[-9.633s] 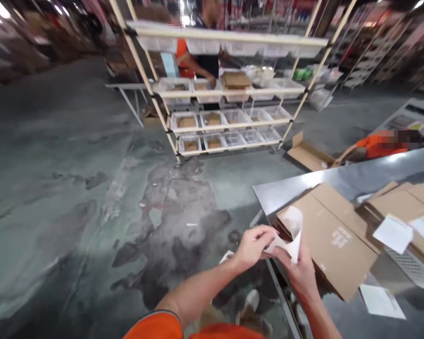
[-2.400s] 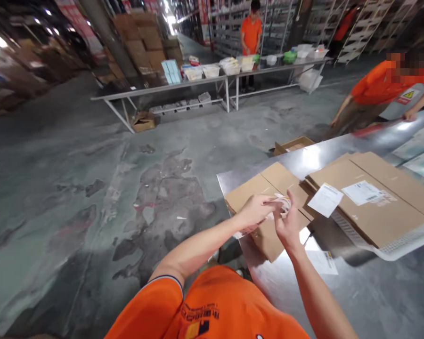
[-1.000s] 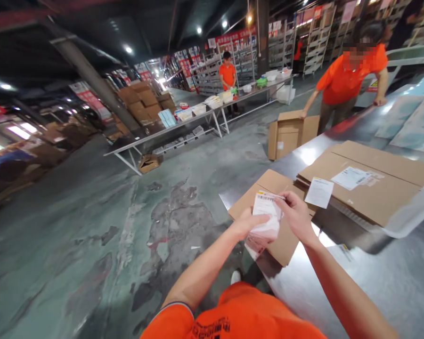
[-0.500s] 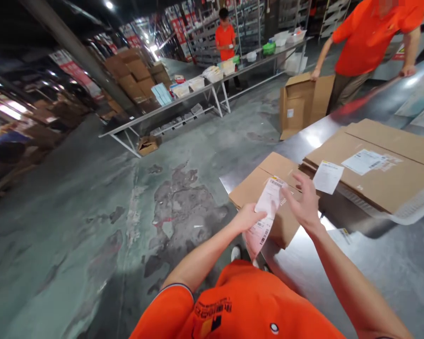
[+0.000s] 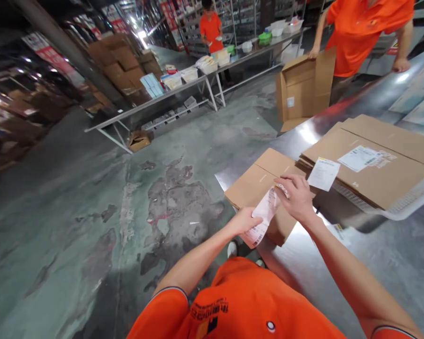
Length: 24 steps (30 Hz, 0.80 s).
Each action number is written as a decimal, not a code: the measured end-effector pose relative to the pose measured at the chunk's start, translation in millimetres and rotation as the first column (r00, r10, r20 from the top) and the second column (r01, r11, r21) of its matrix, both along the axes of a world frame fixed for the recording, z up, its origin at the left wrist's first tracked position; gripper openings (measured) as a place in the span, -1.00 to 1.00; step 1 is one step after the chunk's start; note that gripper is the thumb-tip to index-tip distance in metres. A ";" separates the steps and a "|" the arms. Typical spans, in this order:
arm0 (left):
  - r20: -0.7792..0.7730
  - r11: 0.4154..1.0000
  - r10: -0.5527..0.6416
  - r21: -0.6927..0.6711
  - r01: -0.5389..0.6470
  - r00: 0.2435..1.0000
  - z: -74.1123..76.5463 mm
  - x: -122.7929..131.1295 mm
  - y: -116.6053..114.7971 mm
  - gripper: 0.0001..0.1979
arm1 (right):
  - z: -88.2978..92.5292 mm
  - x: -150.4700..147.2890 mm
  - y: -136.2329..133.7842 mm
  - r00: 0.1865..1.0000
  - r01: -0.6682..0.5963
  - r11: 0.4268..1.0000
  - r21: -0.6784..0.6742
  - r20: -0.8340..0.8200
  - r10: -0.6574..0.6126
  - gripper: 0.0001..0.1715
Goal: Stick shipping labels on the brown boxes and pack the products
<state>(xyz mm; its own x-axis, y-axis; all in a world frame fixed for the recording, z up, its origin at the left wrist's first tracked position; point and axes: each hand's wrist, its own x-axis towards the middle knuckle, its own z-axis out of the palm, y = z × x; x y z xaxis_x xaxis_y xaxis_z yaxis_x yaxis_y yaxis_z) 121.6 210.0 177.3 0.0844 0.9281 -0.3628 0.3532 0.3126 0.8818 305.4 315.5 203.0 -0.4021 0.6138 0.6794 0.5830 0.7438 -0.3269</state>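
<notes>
A strip of printed shipping labels [image 5: 267,206] hangs slantwise in front of me over a flat cardboard box [image 5: 249,184]. My left hand [image 5: 245,220] grips the strip near its lower part, thumb on top. At its upper end, my right hand [image 5: 297,195] has its fingers bent and closed on the strip's edge; the fingertips are partly hidden. The cardboard lies at the near corner of a metal table [image 5: 325,263]. Just right of my right hand, a loose white label sheet [image 5: 324,173] rests against a stack of flattened cardboard boxes [image 5: 388,176].
The stack sits in a white plastic basket [image 5: 415,209]. Another label [image 5: 336,231] lies on the metal. Across the table a person [image 5: 371,35] in orange holds an open carton [image 5: 300,92]. Farther off, another person [image 5: 211,30] stands behind a long table [image 5: 155,101] with bins.
My right hand has gone from open, fingers spread beside the strip, to closed on its upper end. The left hand keeps its grip. The view has shifted slightly.
</notes>
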 end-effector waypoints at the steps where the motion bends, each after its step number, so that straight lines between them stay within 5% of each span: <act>1: 0.005 1.000 0.000 -0.006 0.000 1.000 0.7 -0.5 0.0 -0.91 | -1.8 0.1 1.7 1.000 -0.011 1.000 -0.001 0.025 0.011 -0.80; 8: 0.148 0.989 0.107 -0.118 -0.090 0.983 6.2 -6.7 6.6 -0.81 | -13.0 1.9 7.3 0.997 0.079 0.996 0.030 0.008 -0.079 -0.73; 11: 0.209 0.977 0.161 -0.170 -0.126 0.965 7.7 -5.8 7.9 -0.79 | -10.3 -1.0 -10.9 0.995 -0.100 0.995 0.009 0.029 0.100 -0.66; 14: 0.277 0.978 0.144 -0.186 -0.094 0.950 10.1 -4.5 7.1 -0.76 | -8.9 -3.8 -28.0 0.895 -0.429 0.881 -0.200 0.035 0.444 -0.68; 16: 0.318 0.979 0.106 -0.197 -0.044 0.942 12.7 -4.8 6.4 -0.72 | -9.3 -3.2 -32.6 0.844 -0.509 0.789 -0.345 -0.017 0.537 -0.65; 20: 0.425 0.988 0.044 -0.155 0.025 0.904 15.7 -6.2 7.7 -0.63 | -7.4 1.9 -34.9 0.863 -0.439 0.662 -0.607 -0.082 0.498 -0.60; 24: 0.425 0.993 0.087 -0.105 -0.047 0.901 8.6 -6.0 10.7 -0.66 | -8.0 0.0 -39.9 0.924 -0.334 0.537 -0.774 -0.158 0.347 -0.57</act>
